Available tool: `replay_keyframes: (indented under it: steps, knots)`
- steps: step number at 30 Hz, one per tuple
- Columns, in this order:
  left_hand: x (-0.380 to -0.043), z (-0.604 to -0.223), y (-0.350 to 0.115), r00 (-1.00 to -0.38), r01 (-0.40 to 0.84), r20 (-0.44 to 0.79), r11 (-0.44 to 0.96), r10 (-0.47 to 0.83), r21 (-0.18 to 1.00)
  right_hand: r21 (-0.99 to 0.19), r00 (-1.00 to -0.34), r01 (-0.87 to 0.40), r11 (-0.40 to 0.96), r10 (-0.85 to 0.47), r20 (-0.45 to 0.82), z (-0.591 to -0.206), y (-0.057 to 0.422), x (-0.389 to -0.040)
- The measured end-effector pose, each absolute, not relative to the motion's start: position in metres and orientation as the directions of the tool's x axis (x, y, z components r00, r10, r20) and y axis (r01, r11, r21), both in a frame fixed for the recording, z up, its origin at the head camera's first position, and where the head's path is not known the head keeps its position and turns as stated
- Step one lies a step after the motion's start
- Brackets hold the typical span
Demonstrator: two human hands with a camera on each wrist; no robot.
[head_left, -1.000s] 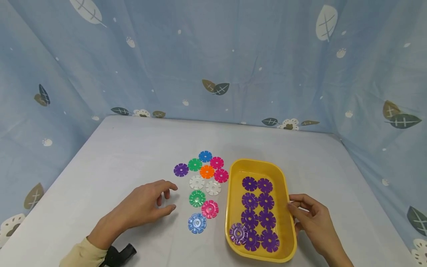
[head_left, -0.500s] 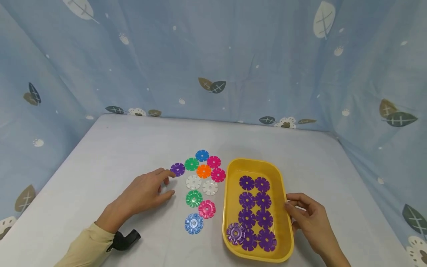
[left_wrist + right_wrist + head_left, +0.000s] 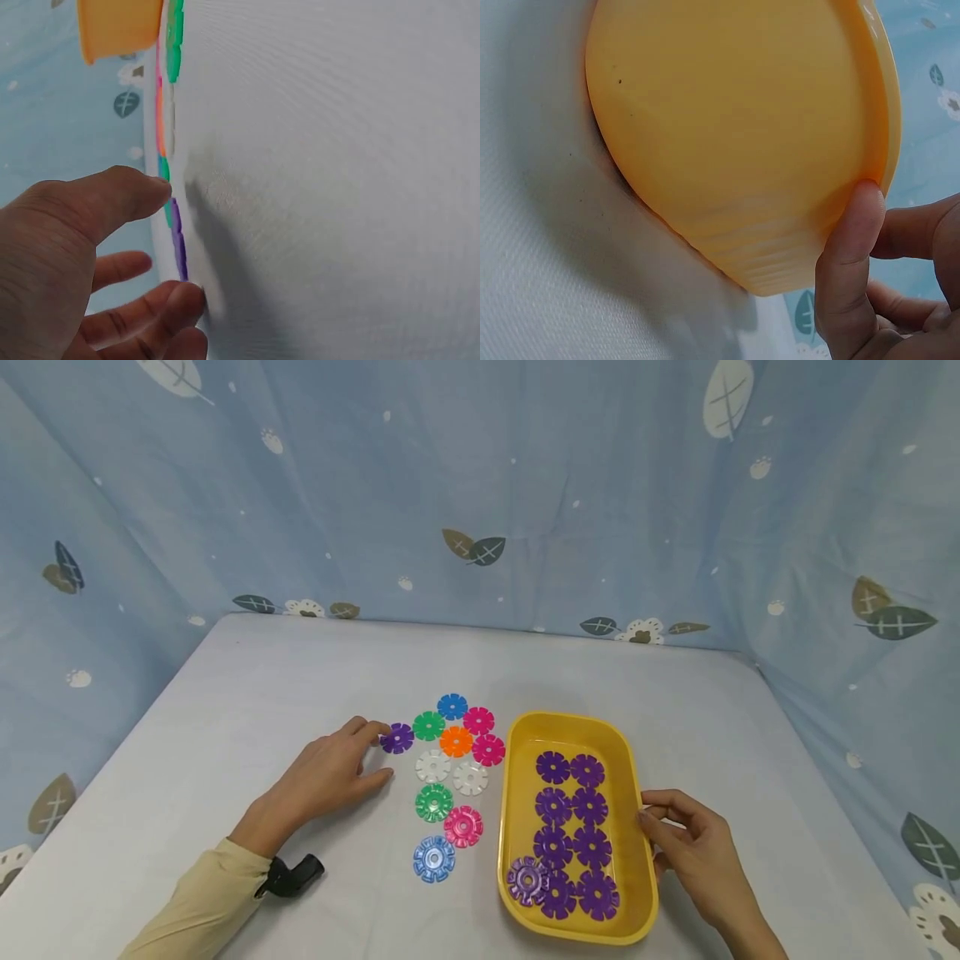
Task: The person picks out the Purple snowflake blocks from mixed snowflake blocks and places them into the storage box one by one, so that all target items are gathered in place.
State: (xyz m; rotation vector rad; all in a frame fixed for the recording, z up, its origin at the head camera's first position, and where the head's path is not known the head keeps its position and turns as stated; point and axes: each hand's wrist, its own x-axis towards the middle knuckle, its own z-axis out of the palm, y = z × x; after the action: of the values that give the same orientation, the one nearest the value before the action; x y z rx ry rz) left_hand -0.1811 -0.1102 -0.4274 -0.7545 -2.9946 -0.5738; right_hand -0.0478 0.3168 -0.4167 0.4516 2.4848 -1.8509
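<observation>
My left hand [image 3: 324,777] reaches over the table with thumb and fingers spread apart. Its index fingertip meets the left edge of a loose purple snowflake disc [image 3: 397,738]. The left wrist view shows that purple disc [image 3: 179,244] edge-on, lying flat between thumb and fingers. With thumb and fingers at the right rim, my right hand [image 3: 697,847] holds a yellow tray [image 3: 637,868]. Inside it lie two columns of purple snowflake discs [image 3: 592,847], and a paler purple disc [image 3: 528,881] overlaps them at the lower left.
Left of the tray lie more discs: blue [image 3: 452,707], green [image 3: 429,726], orange [image 3: 456,742], pink [image 3: 489,750], white [image 3: 432,766] and a larger light blue one [image 3: 434,859]. A patterned blue curtain [image 3: 525,485] hangs around the white table [image 3: 315,652].
My left hand has moved forward until its index finger meets the loose purple disc. The head view has shifted slightly. My right hand stays at the tray's rim.
</observation>
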Motion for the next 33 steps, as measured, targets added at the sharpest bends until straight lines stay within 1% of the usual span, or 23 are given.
replay_keyframes:
  steps: [10, 23, 28, 33]
  knots:
    - [-0.192, -0.433, -0.105, -0.897, 0.434, 0.070, 0.834, 0.437, 0.342, -0.935, -0.958, 0.240, 0.261, 0.222, -0.183, -0.417, 0.318, -0.047]
    - [-0.208, -0.433, -0.092, -0.887, 0.453, 0.069, 0.831, 0.457, 0.323, -0.937, -0.960, 0.231, 0.263, 0.221, -0.174, -0.418, 0.317, -0.047]
    - [-0.212, -0.433, -0.090, -0.891, 0.440, 0.056, 0.825, 0.451, 0.355, -0.937, -0.960, 0.226, 0.267, 0.222, -0.168, -0.417, 0.317, -0.047]
    - [-0.214, -0.434, -0.090, -0.913, 0.378, 0.025, 0.823, 0.407, 0.423, -0.938, -0.960, 0.229, 0.259, 0.222, -0.172, -0.416, 0.316, -0.047]
